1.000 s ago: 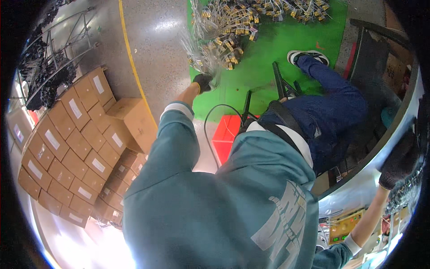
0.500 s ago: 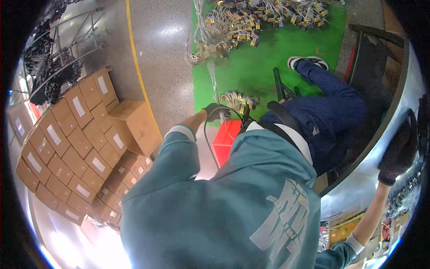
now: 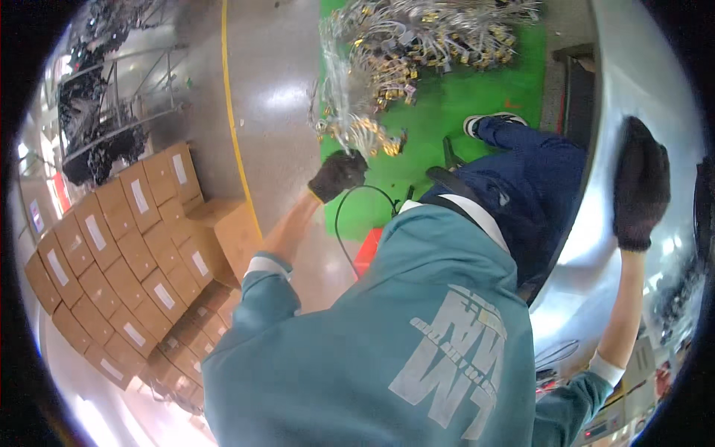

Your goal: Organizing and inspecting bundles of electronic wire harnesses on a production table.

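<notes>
My left hand (image 3: 339, 176), in a dark knit glove, reaches out over the green floor with its fingers closed on a bundle of cables (image 3: 366, 134). Pale wires and yellowish connectors spread out just beyond the fingers, partly smeared by motion. My right hand (image 3: 642, 186), in a matching glove, is stretched out over the shiny metal tabletop (image 3: 596, 216) and holds nothing visible. Its fingers lie extended, close together. Farther off on the floor is a large heap of similar cables (image 3: 424, 45) with yellow-ended connectors.
Stacked cardboard boxes (image 3: 134, 246) stand at the left, near a yellow floor line (image 3: 232, 119). A red box (image 3: 368, 252) sits beside my body, with a black cable (image 3: 339, 227) looping near it. A metal rack (image 3: 112, 104) with black parts stands at the far left.
My left hand has moved forward and slightly left with the cable bundle, away from the red box. My right hand has shifted forward and left over the tabletop.
</notes>
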Available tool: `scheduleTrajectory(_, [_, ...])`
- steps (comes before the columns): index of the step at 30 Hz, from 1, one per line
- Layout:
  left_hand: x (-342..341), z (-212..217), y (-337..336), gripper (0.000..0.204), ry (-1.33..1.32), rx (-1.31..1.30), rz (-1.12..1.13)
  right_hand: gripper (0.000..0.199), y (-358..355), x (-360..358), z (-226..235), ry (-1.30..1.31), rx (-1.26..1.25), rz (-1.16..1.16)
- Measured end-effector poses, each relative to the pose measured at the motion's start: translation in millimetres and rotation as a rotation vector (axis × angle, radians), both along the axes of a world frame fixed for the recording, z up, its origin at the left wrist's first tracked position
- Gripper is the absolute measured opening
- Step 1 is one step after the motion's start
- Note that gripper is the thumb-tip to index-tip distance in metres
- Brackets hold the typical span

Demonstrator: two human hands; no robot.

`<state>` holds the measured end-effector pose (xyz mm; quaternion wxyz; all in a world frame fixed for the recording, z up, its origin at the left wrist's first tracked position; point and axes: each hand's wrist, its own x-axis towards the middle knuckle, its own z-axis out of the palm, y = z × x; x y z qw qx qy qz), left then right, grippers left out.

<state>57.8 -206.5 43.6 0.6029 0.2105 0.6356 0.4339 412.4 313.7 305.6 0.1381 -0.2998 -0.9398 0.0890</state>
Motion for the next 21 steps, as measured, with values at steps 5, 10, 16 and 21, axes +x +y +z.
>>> scheduleTrajectory(5, [-28, 176, 88, 0.025, -0.232, 0.348, 0.23, 0.027, -30, 18, 30, 0.133, 0.023, 0.085])
scheduleTrajectory(10, [-68, 316, 159, 0.042, -0.165, 0.686, -0.052, 0.026, -75, 61, 53, 0.162, 0.049, -0.016])
scheduleTrajectory(16, [29, 489, 307, 0.035, -0.444, 1.131, -0.778, 0.075, -124, 85, 114, 0.335, -0.315, -0.052])
scheduleTrajectory(21, [124, 569, 398, 0.035, -0.626, 1.04, -1.062, 0.095, -142, 89, 201, 0.405, -0.07, 0.074])
